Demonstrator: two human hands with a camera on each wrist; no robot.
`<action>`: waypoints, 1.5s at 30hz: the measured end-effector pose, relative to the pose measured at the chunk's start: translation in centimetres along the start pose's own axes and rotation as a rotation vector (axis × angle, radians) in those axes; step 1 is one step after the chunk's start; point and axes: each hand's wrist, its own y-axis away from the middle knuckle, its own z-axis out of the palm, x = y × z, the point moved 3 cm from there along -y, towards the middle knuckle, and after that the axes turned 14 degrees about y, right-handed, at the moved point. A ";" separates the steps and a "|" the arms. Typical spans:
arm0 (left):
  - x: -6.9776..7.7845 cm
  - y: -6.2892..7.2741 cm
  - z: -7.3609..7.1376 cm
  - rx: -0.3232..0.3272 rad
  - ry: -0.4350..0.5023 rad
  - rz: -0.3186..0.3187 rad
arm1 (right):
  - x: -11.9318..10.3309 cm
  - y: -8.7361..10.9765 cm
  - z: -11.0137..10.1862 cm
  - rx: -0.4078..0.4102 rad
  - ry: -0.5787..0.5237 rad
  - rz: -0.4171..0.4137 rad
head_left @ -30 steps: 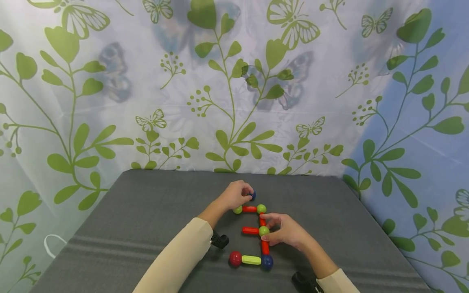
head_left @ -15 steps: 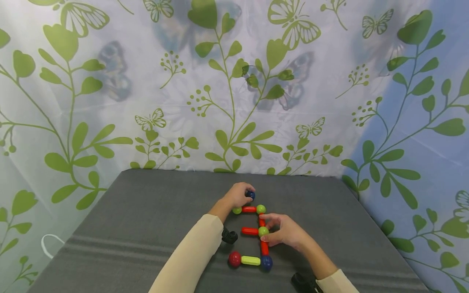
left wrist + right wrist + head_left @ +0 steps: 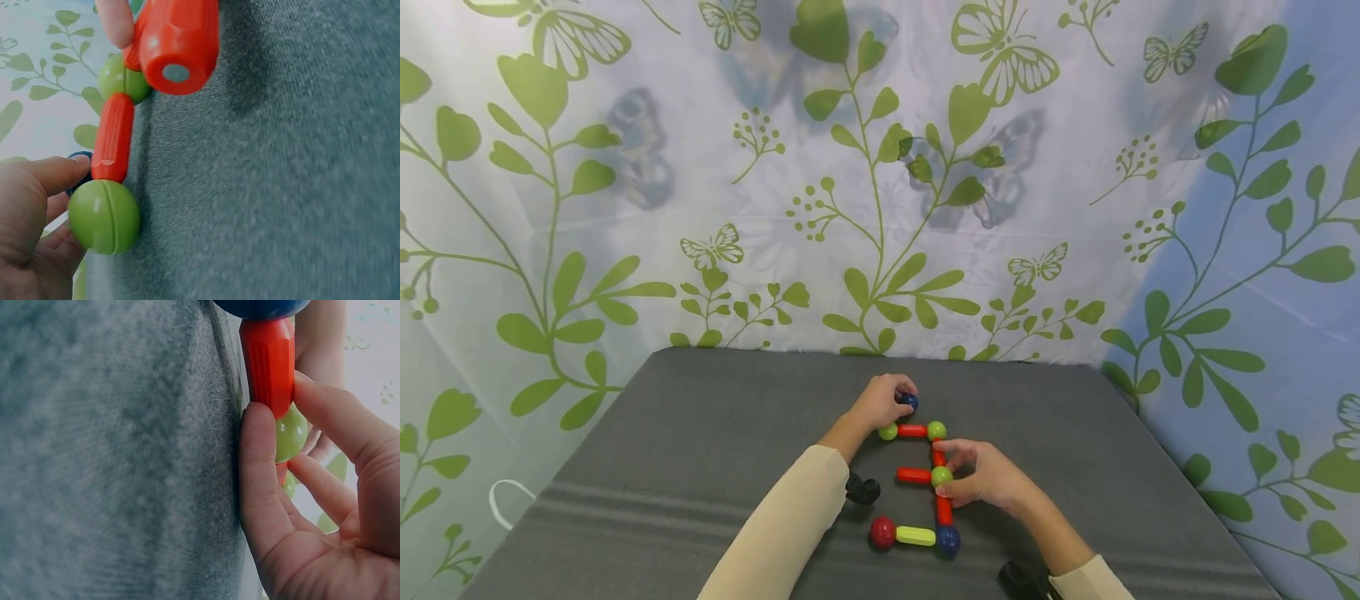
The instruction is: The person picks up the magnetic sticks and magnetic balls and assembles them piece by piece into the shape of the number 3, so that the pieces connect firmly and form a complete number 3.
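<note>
My left hand [image 3: 880, 403] pinches a dark blue ball [image 3: 910, 402] between thumb and fingers, just beyond the far row of a magnetic rod-and-ball figure. That row is a red rod [image 3: 912, 431] between a left green ball [image 3: 888, 431] and a right green ball [image 3: 936, 431]. My right hand [image 3: 988, 475] grips the figure's right side around the middle green ball [image 3: 942, 477], thumb and fingers on the adjoining red rods [image 3: 269, 369]. Another red rod [image 3: 181, 47] points left from the middle ball, its end with a grey disc bare. In the left wrist view, the blue ball is mostly hidden.
The figure's near row has a larger blue ball [image 3: 947, 541], a yellow-green rod [image 3: 916, 536] and a red ball [image 3: 883, 532]. Grey cloth [image 3: 737, 417] covers the table. A leaf-patterned curtain [image 3: 760, 183] hangs behind it. Black wrist devices sit near both sleeves.
My left hand has brought the dark blue ball slightly left, closer behind the far row's red rod. The right hand keeps its grip and the figure stays in place.
</note>
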 end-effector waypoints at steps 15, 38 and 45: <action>0.8 3.4 -2.1 0.024 0.044 0.066 | -0.2 -0.2 0.0 0.002 0.003 -0.009; 0.5 10.0 -2.6 -0.017 0.071 0.065 | 0.2 -1.2 -0.1 -0.002 0.002 -0.064; 0.2 11.0 -2.6 -0.046 0.018 0.023 | 0.1 -1.1 -0.1 0.005 0.018 -0.054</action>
